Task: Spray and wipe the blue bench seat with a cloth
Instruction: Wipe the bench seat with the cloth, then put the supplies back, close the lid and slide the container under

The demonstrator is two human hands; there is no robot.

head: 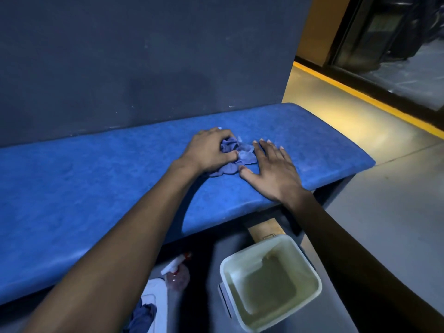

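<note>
While my left hand (211, 150) bunches the cloth (236, 155) and my right hand (274, 169) lies spread flat just right of it on the bench seat (96, 188), I judge a wadded cloth could wipe poorly.

**Materials and surfaces**

I see the bench seat (96, 188) covered in blue, faintly mottled upholstery with a soft matt sheen. The cloth (236, 152) bunched under my left hand (209, 150) is thin woven fabric, crumpled and matt. The backrest panel (144, 56) looks dull, dark and slightly scuffed. Below, the bin (271, 282) is smooth pale plastic with a slight gloss, and the spray bottle (176, 272) is clear plastic. The floor (336, 121) is smooth and reflects light.
</note>
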